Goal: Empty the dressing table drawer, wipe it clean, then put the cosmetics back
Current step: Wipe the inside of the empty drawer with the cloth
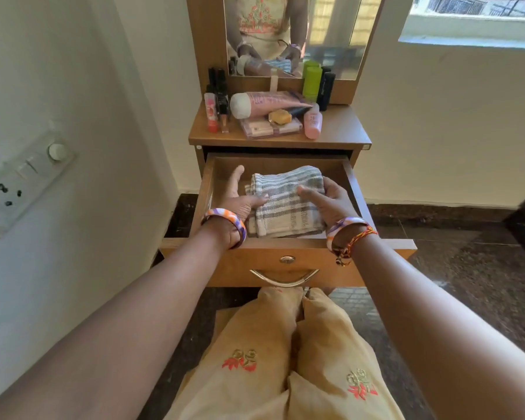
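The wooden drawer [354,183] is pulled fully out, its curved metal handle [284,278] facing the person. Inside lies a folded woven cloth [285,204], pale with grey stripes and checks. The left hand [240,201] grips the cloth's left edge, thumb on top, fingers reaching beneath or beside it. The right hand [325,198] holds the right edge, thumb laid over the fabric. Both wrists wear glossy patterned bangles. The cosmetics stand on the desk [340,131] above: a pink tube [270,103], a green cylinder [311,81], a pink bottle [312,122] and a flat compact [272,127].
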A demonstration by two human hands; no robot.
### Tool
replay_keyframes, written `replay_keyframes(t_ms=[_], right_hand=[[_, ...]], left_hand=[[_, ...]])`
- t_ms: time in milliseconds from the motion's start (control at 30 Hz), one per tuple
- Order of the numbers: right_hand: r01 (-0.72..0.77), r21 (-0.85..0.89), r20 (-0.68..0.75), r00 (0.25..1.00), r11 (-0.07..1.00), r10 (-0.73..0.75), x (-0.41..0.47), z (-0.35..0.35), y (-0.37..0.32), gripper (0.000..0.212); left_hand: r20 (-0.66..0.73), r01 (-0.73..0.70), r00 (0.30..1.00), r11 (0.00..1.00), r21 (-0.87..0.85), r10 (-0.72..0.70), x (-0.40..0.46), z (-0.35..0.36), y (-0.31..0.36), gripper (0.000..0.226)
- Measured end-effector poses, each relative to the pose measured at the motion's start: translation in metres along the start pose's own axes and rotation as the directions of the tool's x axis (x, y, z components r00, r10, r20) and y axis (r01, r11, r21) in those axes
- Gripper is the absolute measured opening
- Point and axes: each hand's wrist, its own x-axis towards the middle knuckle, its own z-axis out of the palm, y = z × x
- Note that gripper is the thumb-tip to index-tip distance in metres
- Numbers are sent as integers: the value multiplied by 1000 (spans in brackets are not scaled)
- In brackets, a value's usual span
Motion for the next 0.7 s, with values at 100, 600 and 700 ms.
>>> replay_keyframes(t_ms=[100, 600, 700], right_hand=[[23, -26, 38, 999, 999, -22, 1, -1, -1, 84], [30, -584, -202, 962, 811, -181, -5, 15, 6, 24], [40, -534, -151, 978, 845, -142, -9, 17, 0, 10]], left_hand=[[39, -123, 992, 989, 84, 120, -4, 1, -1, 81], [-132, -9, 987, 849, 529, 93, -9, 11, -1, 12], [-190, -31, 973, 895, 445, 129, -9, 6, 4, 7]])
